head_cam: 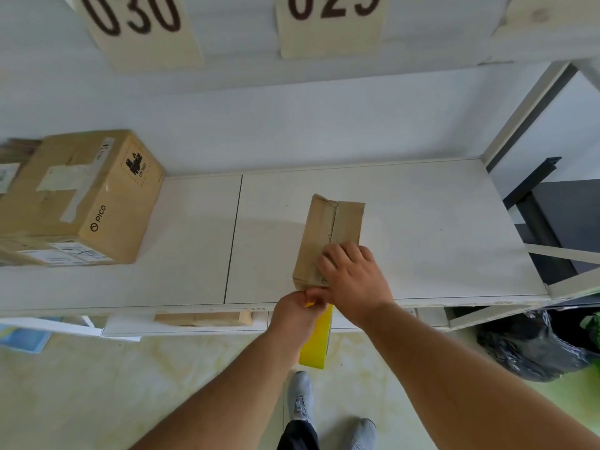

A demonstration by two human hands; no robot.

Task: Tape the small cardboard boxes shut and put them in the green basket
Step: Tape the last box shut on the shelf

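A small brown cardboard box (328, 232) lies on the white table (422, 222), flaps closed, with a strip of clear tape running along its top seam. My right hand (354, 274) rests flat on the near end of the box top, fingers spread over the tape. My left hand (297, 311) is at the table's front edge just below the box's near corner and grips a yellow tape dispenser (316, 342) that hangs below the table edge. The green basket is not clearly visible.
A large PICO carton (87, 196) with taped top stands at the left of the table on other cartons. Number cards 030 and 029 hang on the wall behind. A black bag (532, 345) with something green lies on the floor at right. My grey shoes are below.
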